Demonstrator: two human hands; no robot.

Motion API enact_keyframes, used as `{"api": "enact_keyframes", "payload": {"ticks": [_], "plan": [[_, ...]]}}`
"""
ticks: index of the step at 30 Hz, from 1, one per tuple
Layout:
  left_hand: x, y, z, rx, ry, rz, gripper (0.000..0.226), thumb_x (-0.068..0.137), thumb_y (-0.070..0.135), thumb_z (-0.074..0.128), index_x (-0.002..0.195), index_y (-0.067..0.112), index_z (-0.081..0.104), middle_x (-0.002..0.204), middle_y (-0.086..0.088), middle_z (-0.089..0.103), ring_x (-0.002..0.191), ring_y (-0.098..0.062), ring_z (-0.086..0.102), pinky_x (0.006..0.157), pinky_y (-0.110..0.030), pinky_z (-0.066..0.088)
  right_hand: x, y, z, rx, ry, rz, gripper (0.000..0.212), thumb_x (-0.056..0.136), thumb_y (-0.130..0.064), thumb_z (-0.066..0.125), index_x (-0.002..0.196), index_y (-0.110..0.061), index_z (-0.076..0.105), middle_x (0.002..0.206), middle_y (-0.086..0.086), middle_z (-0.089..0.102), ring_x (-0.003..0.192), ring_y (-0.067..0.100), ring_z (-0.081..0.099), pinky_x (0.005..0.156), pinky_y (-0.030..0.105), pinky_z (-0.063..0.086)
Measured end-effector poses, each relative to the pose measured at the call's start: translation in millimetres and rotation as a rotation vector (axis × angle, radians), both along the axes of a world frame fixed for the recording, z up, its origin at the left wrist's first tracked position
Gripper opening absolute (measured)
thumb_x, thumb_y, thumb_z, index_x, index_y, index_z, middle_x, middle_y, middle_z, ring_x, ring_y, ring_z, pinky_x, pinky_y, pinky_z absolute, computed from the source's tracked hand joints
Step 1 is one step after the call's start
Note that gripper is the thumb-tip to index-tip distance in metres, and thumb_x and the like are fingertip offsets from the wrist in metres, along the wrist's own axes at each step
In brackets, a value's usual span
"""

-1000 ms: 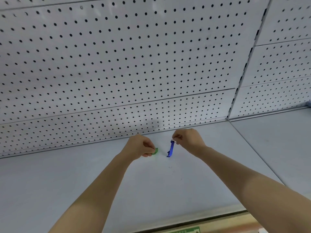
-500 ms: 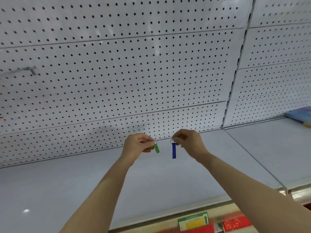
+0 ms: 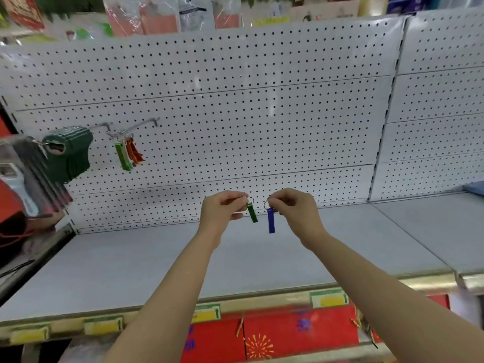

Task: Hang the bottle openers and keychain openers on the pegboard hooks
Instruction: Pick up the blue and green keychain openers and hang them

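My left hand [image 3: 222, 209] pinches the ring of a green keychain opener [image 3: 252, 212], which dangles below my fingers. My right hand [image 3: 294, 209] pinches the ring of a blue keychain opener [image 3: 271, 220], also hanging free. Both hands are raised side by side in front of the lower part of the white pegboard [image 3: 235, 121]. At the upper left of the board a hook [image 3: 123, 132] carries several green, orange and red keychain openers [image 3: 128, 153]. A bare hook [image 3: 146, 124] sticks out just right of it.
A grey shelf [image 3: 131, 268] runs below the pegboard, with yellow price tags along its front edge. Dark green packaged items [image 3: 69, 153] hang on a hook at the far left, beside more packaged goods. Red boxes sit on the level below.
Both hands have lifted the two openers off the shelf and hold them up by their rings. My view has pulled back and up, bringing the hooks at the left into sight.
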State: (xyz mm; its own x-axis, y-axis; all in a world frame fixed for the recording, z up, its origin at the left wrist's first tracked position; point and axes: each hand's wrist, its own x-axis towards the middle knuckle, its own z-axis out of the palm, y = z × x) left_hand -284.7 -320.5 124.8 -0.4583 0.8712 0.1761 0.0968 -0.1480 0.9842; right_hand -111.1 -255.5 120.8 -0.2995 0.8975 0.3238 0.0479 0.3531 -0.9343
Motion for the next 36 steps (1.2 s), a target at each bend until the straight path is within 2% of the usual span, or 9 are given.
{"api": "enact_keyframes", "payload": {"ticks": [4,6,11,18,23,32,36], "plan": [[-12,-44,25,0.031,0.019,0.029,0.008,0.086,0.007,0.073,0.092,0.011,0.077,0.089,-0.006,0.077,0.08,-0.013,0.074,0.07,-0.022,0.059,-21,-44,24,0.023,0.049,0.034,0.01,0.084,-0.008,0.067,0.078,-0.012,0.073,0.078,0.002,0.072,0.072,0.012,0.066,0.072,0.027,0.057],[-22,-61,38,0.056,0.017,0.023,0.008,0.087,0.005,0.072,0.092,0.008,0.077,0.09,-0.008,0.077,0.079,-0.015,0.075,0.069,-0.023,0.06,-33,-60,35,0.02,0.09,0.04,0.011,0.084,-0.007,0.066,0.077,-0.011,0.072,0.078,0.004,0.072,0.074,0.017,0.067,0.068,0.028,0.058],[-60,-89,61,0.094,0.043,0.045,0.01,0.087,0.004,0.072,0.094,0.007,0.077,0.09,-0.01,0.077,0.083,-0.022,0.075,0.072,-0.027,0.06,-74,-86,57,0.008,0.177,0.033,0.008,0.085,-0.006,0.067,0.079,-0.009,0.072,0.081,0.006,0.071,0.074,0.016,0.066,0.066,0.033,0.061],[-134,-113,87,0.152,0.11,0.081,0.008,0.086,0.007,0.074,0.09,0.012,0.078,0.087,-0.008,0.077,0.081,-0.023,0.074,0.073,-0.028,0.061,-155,-114,81,0.028,0.263,0.024,0.01,0.086,-0.004,0.066,0.079,-0.009,0.072,0.081,0.007,0.071,0.073,0.017,0.067,0.063,0.03,0.06],[-174,-122,107,0.172,0.174,0.101,0.006,0.085,0.01,0.075,0.089,0.014,0.078,0.084,-0.004,0.077,0.077,-0.018,0.074,0.071,-0.026,0.061,-198,-129,95,0.05,0.304,-0.001,0.007,0.086,-0.007,0.068,0.081,-0.01,0.072,0.081,0.008,0.071,0.076,0.021,0.068,0.065,0.035,0.062],[-201,-116,145,0.277,0.204,0.193,0.007,0.084,0.014,0.076,0.09,0.015,0.078,0.083,-0.001,0.077,0.073,-0.017,0.074,0.069,-0.028,0.061,-225,-144,116,0.092,0.299,0.0,0.007,0.085,-0.007,0.068,0.08,-0.008,0.072,0.079,0.004,0.071,0.072,0.016,0.067,0.061,0.027,0.059],[-205,-104,155,0.251,0.214,0.252,0.006,0.084,0.012,0.075,0.085,0.017,0.077,0.081,-0.001,0.076,0.074,-0.015,0.074,0.069,-0.027,0.062,-227,-144,121,0.121,0.271,0.014,0.006,0.085,-0.008,0.069,0.079,-0.008,0.072,0.079,0.004,0.072,0.07,0.014,0.067,0.061,0.028,0.059]]}}
